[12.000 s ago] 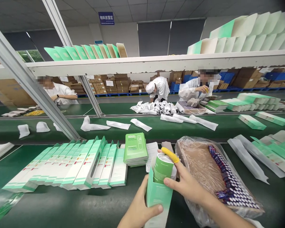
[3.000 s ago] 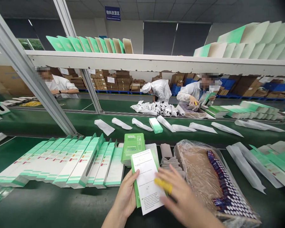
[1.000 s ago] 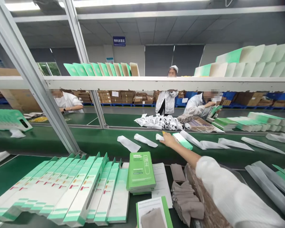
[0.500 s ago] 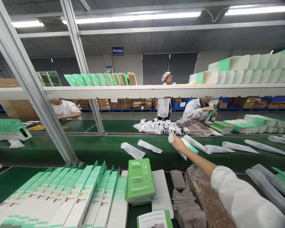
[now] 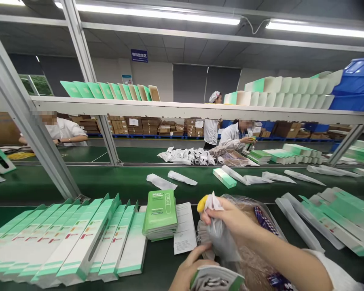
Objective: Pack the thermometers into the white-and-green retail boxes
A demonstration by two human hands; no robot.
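My right hand [image 5: 230,214], with a yellow cover on one fingertip, pinches the gathered top of a translucent white sleeve [image 5: 221,240]. The sleeve hangs down over a stack of grey cloth pouches [image 5: 204,232]. Low in the view, my left hand [image 5: 189,264] is curled by a green-edged booklet [image 5: 216,275] with a grey picture or grey contents, partly cut off by the lower edge. One left finger reaches up to the pouches. Left of the hands lie a pile of green booklets [image 5: 160,212] and a printed white sheet [image 5: 184,228].
A row of green-and-white boxes [image 5: 75,242] fills the left front. A plastic bag [image 5: 248,258] with purple-patterned packs lies under my right arm. On the belt [image 5: 121,184] rest white sleeves and a small box [image 5: 224,178]. A shelf [image 5: 182,109] crosses above; co-workers [image 5: 233,135] are beyond.
My right hand has drawn back from the belt, bringing a white sleeve. A small box stays on the belt. My left hand has come into view by the booklet, and the view has shifted right.
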